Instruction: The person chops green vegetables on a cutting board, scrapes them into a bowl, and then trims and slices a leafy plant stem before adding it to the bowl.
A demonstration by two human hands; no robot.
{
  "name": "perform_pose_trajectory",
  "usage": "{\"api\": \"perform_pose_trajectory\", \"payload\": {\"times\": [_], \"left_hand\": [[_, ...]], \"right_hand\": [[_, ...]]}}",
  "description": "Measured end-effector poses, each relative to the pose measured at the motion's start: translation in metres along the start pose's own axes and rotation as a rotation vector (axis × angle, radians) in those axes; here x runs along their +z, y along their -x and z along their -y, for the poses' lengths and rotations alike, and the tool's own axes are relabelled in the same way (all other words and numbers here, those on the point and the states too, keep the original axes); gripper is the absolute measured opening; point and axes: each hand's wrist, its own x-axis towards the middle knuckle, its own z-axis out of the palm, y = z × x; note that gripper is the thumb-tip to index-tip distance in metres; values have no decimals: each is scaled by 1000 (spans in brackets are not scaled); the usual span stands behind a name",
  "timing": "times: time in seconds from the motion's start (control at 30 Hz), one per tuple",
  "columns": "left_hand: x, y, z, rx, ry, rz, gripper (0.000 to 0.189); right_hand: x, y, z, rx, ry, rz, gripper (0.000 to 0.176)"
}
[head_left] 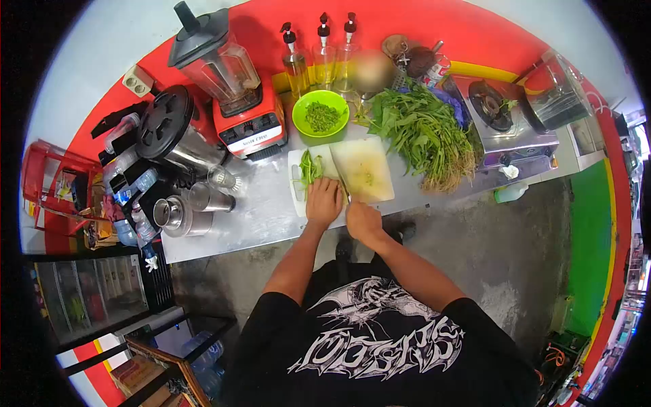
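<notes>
On the white cutting board [381, 163] lies a small bundle of cut green stems [310, 167]. My left hand [324, 202] presses on its near end with bent fingers. My right hand [365, 223] is closed around the handle of a knife [343, 182], which is seen almost edge-on just right of my left fingertips. A few green scraps stick to the board's stained right part. Behind the board, a lime-green bowl [300, 129] holds finely chopped greens [321, 117]. To the right is a large bunch of leafy greens [424, 129] with its roots on.
A red blender [254, 129] stands left of the bowl, with pump bottles [324, 61] along the back wall. Steel cups [203, 197] and a steel jug [178, 129] are at the left. A gas stove [512, 136] sits right of the greens. The steel table's front edge is near my forearms.
</notes>
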Motion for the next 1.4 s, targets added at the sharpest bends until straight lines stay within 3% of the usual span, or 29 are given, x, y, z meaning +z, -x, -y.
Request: {"api": "perform_pose_trajectory", "payload": {"times": [0.3, 0.37, 0.5, 0.73, 0.77, 0.97, 1.17, 1.3, 1.4], "left_hand": [[-2, 0, -2, 10, 51, -21, 12], [-2, -1, -2, 28, 44, -48, 13], [-1, -1, 0, 43, 37, -53, 14], [0, 1, 0, 46, 38, -47, 15], [0, 1, -1, 25, 31, -35, 15], [1, 1, 0, 42, 33, -62, 17], [1, 3, -1, 45, 41, -78, 16], [3, 3, 0, 31, 27, -71, 16], [3, 2, 0, 40, 45, -73, 16]], "right_hand": [[2, -11, -2, 63, 1, 10, 24], [-3, -6, -8, -123, 47, -40, 26], [12, -7, -8, -19, 93, -1, 28], [-11, -18, -7, -74, 150, 71, 25], [-10, -13, -10, -127, 138, 1, 27], [5, -9, -9, -26, 116, 64, 33], [-8, -19, -17, -152, 110, 36, 29], [5, -2, -9, -27, 111, 31, 26], [6, -6, -8, -41, 50, -10, 26]]}}
